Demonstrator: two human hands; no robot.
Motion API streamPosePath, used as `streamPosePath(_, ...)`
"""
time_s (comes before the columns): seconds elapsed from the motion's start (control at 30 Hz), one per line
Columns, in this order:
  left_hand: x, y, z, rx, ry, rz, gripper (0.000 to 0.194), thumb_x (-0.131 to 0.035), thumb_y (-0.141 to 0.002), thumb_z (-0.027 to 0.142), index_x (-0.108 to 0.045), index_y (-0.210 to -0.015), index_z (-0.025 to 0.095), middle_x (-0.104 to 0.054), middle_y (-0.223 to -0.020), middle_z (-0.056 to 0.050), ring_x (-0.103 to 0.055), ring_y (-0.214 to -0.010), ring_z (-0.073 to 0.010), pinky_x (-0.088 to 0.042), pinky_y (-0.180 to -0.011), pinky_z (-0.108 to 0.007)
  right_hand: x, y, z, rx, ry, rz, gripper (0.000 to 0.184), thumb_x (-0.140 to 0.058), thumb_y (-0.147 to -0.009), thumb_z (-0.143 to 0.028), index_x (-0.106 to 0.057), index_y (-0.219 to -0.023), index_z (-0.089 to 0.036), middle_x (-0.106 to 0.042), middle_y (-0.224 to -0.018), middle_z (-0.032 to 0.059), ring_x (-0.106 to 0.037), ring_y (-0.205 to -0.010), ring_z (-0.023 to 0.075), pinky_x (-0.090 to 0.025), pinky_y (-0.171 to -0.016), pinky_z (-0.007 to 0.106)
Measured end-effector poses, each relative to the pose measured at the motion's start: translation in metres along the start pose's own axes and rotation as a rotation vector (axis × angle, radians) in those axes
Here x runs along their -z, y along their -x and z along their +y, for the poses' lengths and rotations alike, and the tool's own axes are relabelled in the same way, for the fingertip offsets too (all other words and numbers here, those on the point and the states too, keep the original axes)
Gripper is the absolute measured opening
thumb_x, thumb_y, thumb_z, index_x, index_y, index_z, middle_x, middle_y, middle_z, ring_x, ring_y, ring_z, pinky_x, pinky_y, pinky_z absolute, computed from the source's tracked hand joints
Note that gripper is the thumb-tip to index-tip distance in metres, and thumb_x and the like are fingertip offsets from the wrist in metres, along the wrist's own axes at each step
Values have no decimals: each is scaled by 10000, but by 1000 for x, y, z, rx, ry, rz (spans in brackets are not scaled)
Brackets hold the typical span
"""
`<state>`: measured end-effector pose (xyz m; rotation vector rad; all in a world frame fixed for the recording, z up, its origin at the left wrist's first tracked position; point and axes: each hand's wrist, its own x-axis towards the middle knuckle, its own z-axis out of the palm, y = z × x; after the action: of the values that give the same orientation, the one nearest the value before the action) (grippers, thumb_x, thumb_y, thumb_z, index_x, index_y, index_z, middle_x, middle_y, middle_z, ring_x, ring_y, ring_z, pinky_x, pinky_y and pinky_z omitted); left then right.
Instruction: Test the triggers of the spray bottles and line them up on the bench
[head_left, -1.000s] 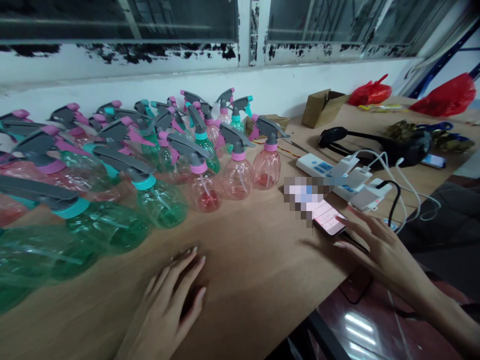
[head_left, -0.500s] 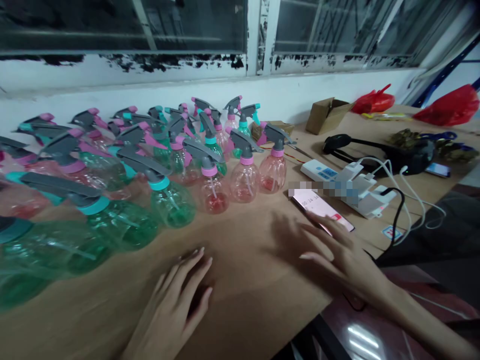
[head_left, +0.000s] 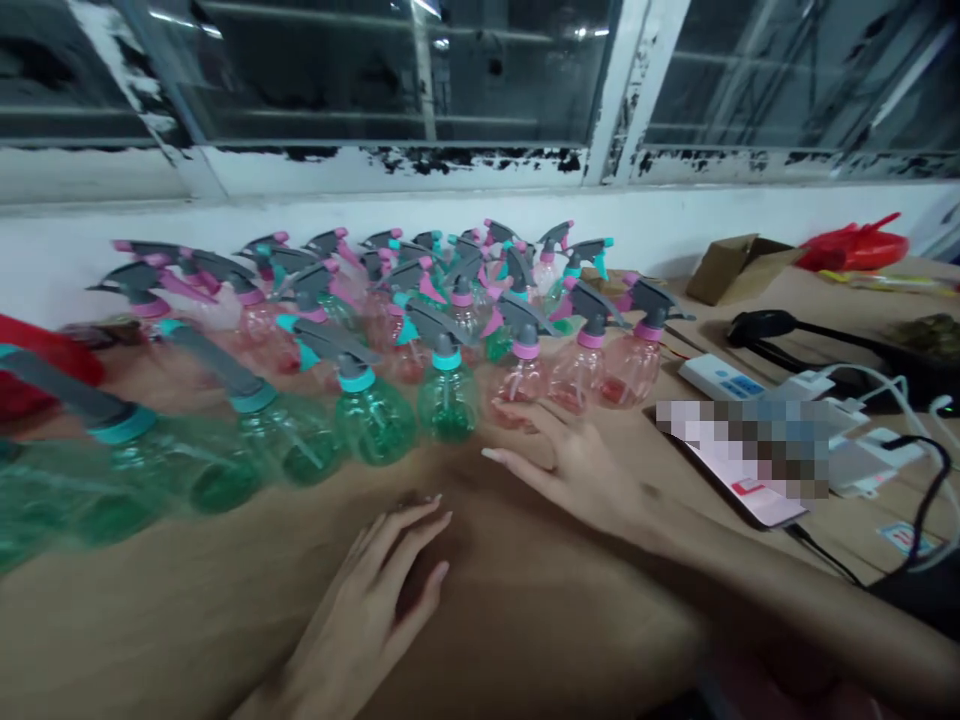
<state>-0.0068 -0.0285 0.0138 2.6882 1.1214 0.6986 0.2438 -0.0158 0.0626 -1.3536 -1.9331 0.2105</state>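
Note:
My left hand rests low over the brown tabletop, fingers stretched out and holding nothing. Farther forward, my right hand reaches in with thumb and fingers apart. Its fingertips are in front of the base of a pink spray bottle; whether they touch it I cannot tell. Just left of that stands a green spray bottle with a turquoise collar. Two more pink bottles, one of them this pink spray bottle, stand to the right. All have grey trigger heads, and clear plastic bodies show thin tubes inside.
Several more spray bottles crowd toward the wall. To the right lie a phone on a cable, a white power strip and a black strapped device. Behind are a cardboard box and a red plastic bag.
My right hand has moved left, from beside the phone to the front pink bottle. The view has turned left, bringing a red object into sight at the left edge. My left hand stays open.

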Motion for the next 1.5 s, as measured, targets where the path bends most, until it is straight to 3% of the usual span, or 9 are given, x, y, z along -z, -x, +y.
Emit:
streamPosePath(0.23,21,14,-15,101,101,5,269,-431,-971,312,-479,-1235,294,-558,-1229,-22,-580,-1096,-218,-480,-924,-397,-15,-35,-18,-97,133,133,482,-547,-853,-491,-541,-1204,-161,-659,-1102,118,-644,-944,283,-510,-806,434)
streamPosePath(0.47,34,12,-16,149,176,10,239,-437,-959,295,-521,-1182,280,-590,-1168,-31,-604,-1045,-222,-494,-886,-384,-38,-62,-12,-241,262,38,787,-462,-783,-696,-455,-1299,-102,-705,-832,133,-673,-753,345,-512,-644,466)
streamPosePath(0.57,36,7,-15,180,206,18,227,-442,-953,300,-532,-1161,278,-599,-1140,-31,-620,-988,-222,-506,-851,-392,-45,-68,-9,-266,293,14,772,-431,-790,-705,-462,-1284,-112,-695,-712,98,-672,-684,337,-507,-598,455)
streamPosePath(0.73,34,-1,-12,243,322,34,187,-466,-944,306,-546,-1111,283,-621,-1062,1,-637,-859,-180,-541,-698,-309,-46,-68,-11,-248,329,3,664,-437,-793,-697,-559,-1136,-142,-697,-905,161,-674,-795,358,-516,-616,465)
streamPosePath(0.93,21,-9,-7,317,411,76,245,-514,-915,303,-500,-1158,286,-589,-1129,-24,-626,-904,-192,-546,-682,-324,-31,-41,-23,-212,326,-29,665,-451,-800,-679,-565,-1138,-117,-678,-1014,183,-677,-828,377,-530,-636,482)
streamPosePath(1.07,7,-18,6,275,394,116,525,-598,-863,315,-354,-1325,263,-464,-1304,-85,-535,-1126,-246,-476,-903,-441,-14,-7,-33,-164,335,-46,676,-446,-809,-671,-550,-1174,-112,-660,-1095,177,-663,-908,384,-536,-680,500)
streamPosePath(1.23,-15,-28,31,158,479,14,878,-736,-758,343,-191,-1434,213,-341,-1414,-139,-345,-1302,-307,-340,-1036,-488,5,34,-38,-140,338,-79,686,-467,-755,-726,-590,-1108,-151,-681,-1008,147,-677,-795,368,-535,-604,504)
streamPosePath(1.37,-30,-29,45,96,620,-33,848,-768,-744,322,-247,-1411,265,-418,-1368,-93,-422,-1245,-290,-368,-1017,-468,23,44,-35,-2,278,-67,615,-556,-742,-673,-588,-1070,-154,-655,-1010,136,-612,-980,352,-521,-737,490)
streamPosePath(1.5,-38,-31,52,41,670,-51,800,-781,-735,371,-308,-1374,284,-437,-1352,-83,-425,-1239,-315,-356,-1012,-502,44,34,-33,-3,92,-123,457,-707,-682,-561,-573,-862,-162,-640,-879,88,-617,-838,263,-518,-695,391)
